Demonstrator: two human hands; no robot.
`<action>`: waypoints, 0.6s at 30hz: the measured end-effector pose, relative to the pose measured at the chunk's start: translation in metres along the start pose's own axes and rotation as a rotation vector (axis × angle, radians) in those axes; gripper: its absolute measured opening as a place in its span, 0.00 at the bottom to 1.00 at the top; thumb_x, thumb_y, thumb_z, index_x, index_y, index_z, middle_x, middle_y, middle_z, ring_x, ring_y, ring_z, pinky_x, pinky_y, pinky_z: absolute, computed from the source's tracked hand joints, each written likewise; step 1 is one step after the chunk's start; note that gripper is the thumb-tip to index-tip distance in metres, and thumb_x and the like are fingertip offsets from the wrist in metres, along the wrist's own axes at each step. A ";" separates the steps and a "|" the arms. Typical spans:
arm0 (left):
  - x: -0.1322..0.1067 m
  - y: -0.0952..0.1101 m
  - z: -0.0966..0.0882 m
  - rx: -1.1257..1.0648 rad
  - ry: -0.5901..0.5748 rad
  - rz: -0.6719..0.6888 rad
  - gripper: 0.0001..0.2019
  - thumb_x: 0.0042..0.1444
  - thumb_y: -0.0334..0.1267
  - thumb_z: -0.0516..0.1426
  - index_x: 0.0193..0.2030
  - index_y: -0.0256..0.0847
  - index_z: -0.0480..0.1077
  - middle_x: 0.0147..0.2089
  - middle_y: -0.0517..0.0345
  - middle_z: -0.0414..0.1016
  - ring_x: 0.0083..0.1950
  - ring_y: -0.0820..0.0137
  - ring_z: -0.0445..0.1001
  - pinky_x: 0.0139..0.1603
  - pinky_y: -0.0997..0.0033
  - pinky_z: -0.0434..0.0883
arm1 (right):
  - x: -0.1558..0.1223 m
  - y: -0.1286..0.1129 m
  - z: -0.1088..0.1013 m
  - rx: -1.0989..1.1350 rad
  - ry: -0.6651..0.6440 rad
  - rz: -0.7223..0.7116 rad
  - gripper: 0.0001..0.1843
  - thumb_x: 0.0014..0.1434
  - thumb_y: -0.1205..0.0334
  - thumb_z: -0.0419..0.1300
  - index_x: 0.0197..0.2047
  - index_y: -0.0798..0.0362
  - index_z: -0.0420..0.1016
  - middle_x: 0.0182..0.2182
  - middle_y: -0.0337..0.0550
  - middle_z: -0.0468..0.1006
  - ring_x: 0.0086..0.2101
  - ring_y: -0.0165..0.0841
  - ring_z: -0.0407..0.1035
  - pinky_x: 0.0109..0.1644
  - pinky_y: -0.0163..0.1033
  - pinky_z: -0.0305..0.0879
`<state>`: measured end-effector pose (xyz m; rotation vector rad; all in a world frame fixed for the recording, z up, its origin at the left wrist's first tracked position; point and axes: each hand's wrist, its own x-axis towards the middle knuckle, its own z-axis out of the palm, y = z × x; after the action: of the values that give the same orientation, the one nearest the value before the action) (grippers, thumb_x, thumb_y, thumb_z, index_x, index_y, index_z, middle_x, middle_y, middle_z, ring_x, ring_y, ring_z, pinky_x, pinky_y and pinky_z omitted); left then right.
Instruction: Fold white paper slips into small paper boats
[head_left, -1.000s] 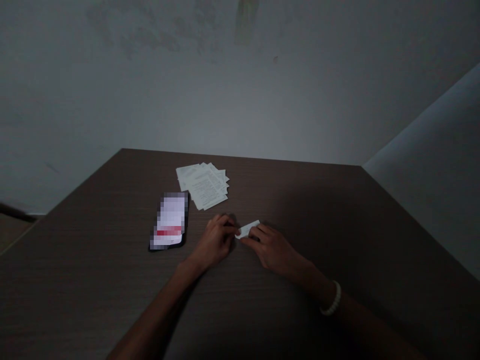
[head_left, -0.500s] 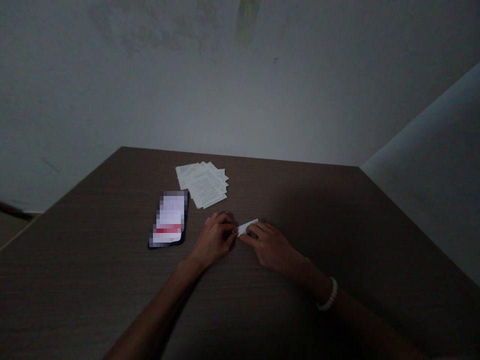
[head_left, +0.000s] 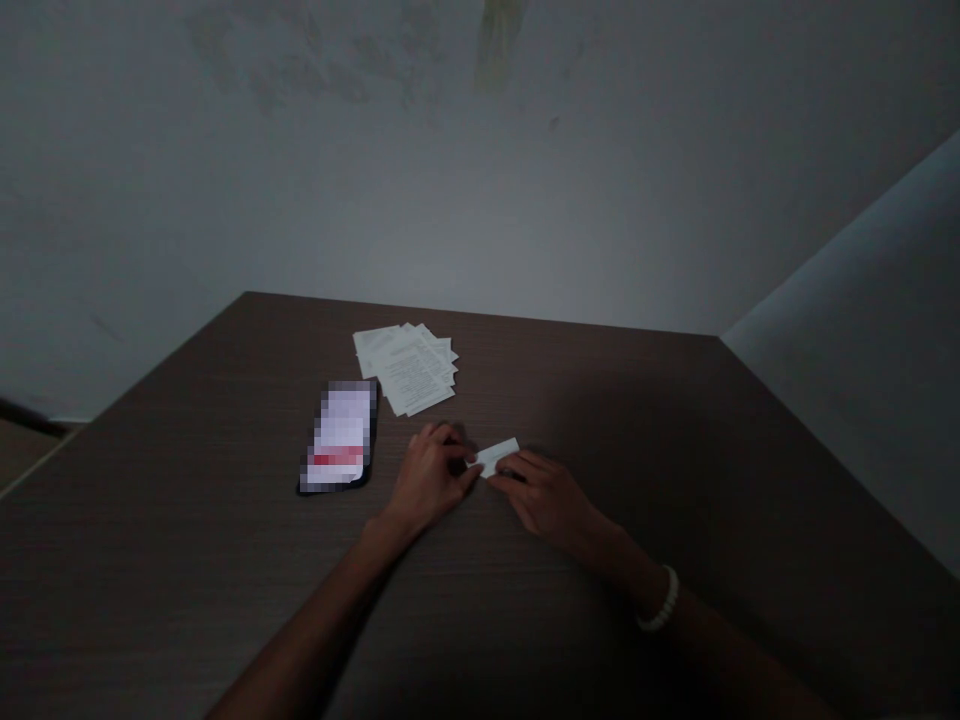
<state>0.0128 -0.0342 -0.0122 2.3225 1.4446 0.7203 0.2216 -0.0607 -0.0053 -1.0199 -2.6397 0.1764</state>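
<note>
Just below frame centre, my left hand (head_left: 430,478) and right hand (head_left: 546,494) grip a small white paper (head_left: 497,454) in fingertip pinches; dimness blurs the exact contact; I'd best press lightly and align its edges.

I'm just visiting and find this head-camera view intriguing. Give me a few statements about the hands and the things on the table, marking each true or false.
1. The left hand and the right hand both have fingers on the small white slip. True.
2. The phone lies to the right of both hands. False: it lies to the left of the left hand.
3. The printed sheets lie overlapping, farther from the person than the slip. True.
4. The pale bracelet is on the left wrist. False: it circles the right wrist.
5. The phone's screen is dark. False: it is lit, though its contents are blurred out.
</note>
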 end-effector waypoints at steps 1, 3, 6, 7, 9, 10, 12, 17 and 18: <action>0.000 0.002 0.001 0.014 0.004 -0.009 0.06 0.54 0.40 0.61 0.35 0.42 0.78 0.40 0.53 0.72 0.45 0.60 0.66 0.45 0.59 0.64 | 0.000 0.000 0.000 0.005 0.001 0.003 0.15 0.61 0.74 0.53 0.47 0.54 0.75 0.43 0.46 0.74 0.45 0.36 0.66 0.49 0.40 0.67; -0.001 0.004 0.002 0.043 0.018 -0.030 0.07 0.54 0.41 0.62 0.35 0.42 0.78 0.40 0.53 0.72 0.46 0.60 0.65 0.45 0.60 0.64 | -0.001 0.000 0.000 0.023 0.009 0.010 0.15 0.60 0.75 0.54 0.47 0.54 0.75 0.44 0.46 0.74 0.45 0.37 0.66 0.50 0.41 0.68; -0.001 0.005 0.004 0.065 0.028 -0.049 0.08 0.54 0.43 0.62 0.34 0.42 0.78 0.40 0.53 0.71 0.46 0.59 0.65 0.45 0.60 0.63 | -0.002 0.001 0.000 0.074 0.035 0.019 0.15 0.60 0.75 0.54 0.47 0.54 0.75 0.45 0.46 0.75 0.46 0.37 0.67 0.51 0.41 0.68; -0.001 0.004 0.005 0.061 0.026 -0.045 0.08 0.54 0.43 0.62 0.34 0.42 0.77 0.40 0.53 0.71 0.46 0.60 0.65 0.45 0.60 0.63 | -0.003 0.001 0.001 0.099 0.046 0.017 0.15 0.60 0.75 0.54 0.47 0.53 0.75 0.45 0.46 0.75 0.46 0.36 0.67 0.51 0.41 0.68; -0.001 0.002 0.005 0.041 0.017 -0.024 0.08 0.55 0.43 0.62 0.35 0.42 0.77 0.40 0.54 0.71 0.46 0.60 0.65 0.45 0.61 0.63 | -0.005 0.004 0.001 0.155 0.081 0.024 0.13 0.61 0.73 0.55 0.45 0.52 0.76 0.44 0.45 0.75 0.46 0.36 0.68 0.51 0.42 0.67; 0.000 0.000 0.004 0.027 0.012 -0.009 0.08 0.55 0.43 0.62 0.35 0.42 0.76 0.40 0.54 0.71 0.46 0.60 0.65 0.45 0.61 0.63 | -0.006 0.006 0.001 0.182 0.109 0.039 0.12 0.61 0.72 0.56 0.44 0.51 0.76 0.44 0.44 0.76 0.46 0.36 0.68 0.52 0.43 0.67; 0.000 -0.003 0.003 -0.001 0.003 0.015 0.08 0.54 0.43 0.63 0.37 0.42 0.76 0.41 0.55 0.72 0.46 0.61 0.66 0.45 0.61 0.63 | -0.008 0.011 0.001 0.224 0.186 0.102 0.11 0.60 0.70 0.58 0.45 0.50 0.76 0.46 0.45 0.75 0.46 0.36 0.68 0.52 0.44 0.67; 0.002 -0.008 0.002 -0.030 -0.010 0.041 0.11 0.52 0.43 0.65 0.40 0.42 0.75 0.42 0.55 0.72 0.46 0.61 0.66 0.46 0.60 0.63 | -0.010 0.030 -0.002 0.286 0.231 0.304 0.19 0.59 0.67 0.61 0.54 0.49 0.71 0.47 0.47 0.75 0.47 0.38 0.68 0.51 0.47 0.66; 0.002 -0.008 0.003 -0.028 -0.002 0.049 0.11 0.52 0.43 0.65 0.40 0.42 0.75 0.42 0.55 0.72 0.46 0.61 0.66 0.46 0.60 0.63 | -0.010 0.033 -0.001 0.314 0.215 0.334 0.20 0.58 0.66 0.61 0.55 0.50 0.70 0.45 0.46 0.76 0.44 0.37 0.69 0.50 0.46 0.67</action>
<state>0.0090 -0.0286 -0.0180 2.3438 1.3718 0.7464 0.2497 -0.0430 -0.0137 -1.2778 -2.1501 0.5062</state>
